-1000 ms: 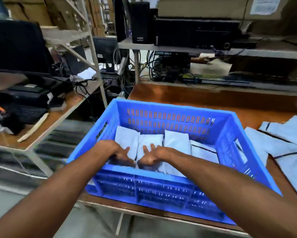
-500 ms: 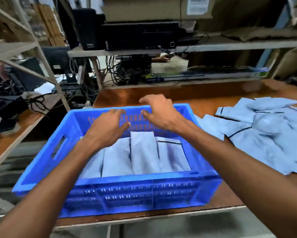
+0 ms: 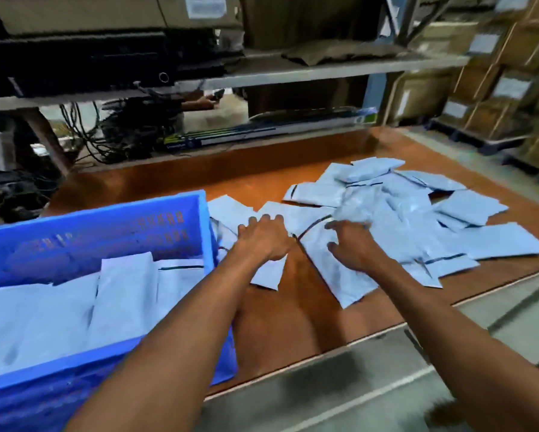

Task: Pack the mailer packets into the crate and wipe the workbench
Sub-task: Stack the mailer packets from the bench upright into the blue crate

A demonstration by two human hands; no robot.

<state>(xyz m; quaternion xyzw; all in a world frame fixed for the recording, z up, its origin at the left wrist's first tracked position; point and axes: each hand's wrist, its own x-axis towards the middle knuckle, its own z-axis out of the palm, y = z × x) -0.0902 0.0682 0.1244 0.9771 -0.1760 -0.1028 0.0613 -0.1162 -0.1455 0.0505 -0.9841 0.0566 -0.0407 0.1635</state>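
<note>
Orange-brown table (image 3: 293, 322) strewn with pale blue mailer packets (image 3: 402, 213), blue plastic crate (image 3: 106, 213), left hand (image 3: 265, 240) and right hand (image 3: 354, 247) grip wide on packets, metal shelf (image 3: 324, 70) behind

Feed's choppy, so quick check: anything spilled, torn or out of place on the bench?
Nothing looks damaged or spilled. The loose mailer packets lie in an untidy overlapping heap on the workbench, right of the blue crate.

One blue crate (image 3: 106, 219) sits at the left front corner of the workbench (image 3: 293, 322), holding at least three mailer packets (image 3: 124, 291); blur hides any more. Toward the right edge lie loose packets (image 3: 467, 207), well over ten, overlapping too much to count exactly. Two hands: left hand (image 3: 263, 236), right hand (image 3: 352, 244).
</note>
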